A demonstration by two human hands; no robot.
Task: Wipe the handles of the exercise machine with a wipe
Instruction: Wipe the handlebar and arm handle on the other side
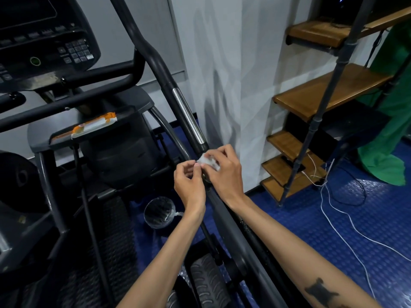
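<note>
Where 2 hands meet: L hand (189,178) + R hand (224,172) on 1 wipe (208,161); 1 handle (189,117)

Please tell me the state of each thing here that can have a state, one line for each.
wipe: crumpled, held by both hands against the bar
left hand: pinches the wipe
right hand: holds the wipe
wipes packet: lying flat on the machine, whether sealed cannot be told
console: screen dark
bin: upright, lined with a bag

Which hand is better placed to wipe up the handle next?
Probably the right hand: it holds most of the wipe just below the handle's chrome strip. The left hand only pinches its corner.
</note>
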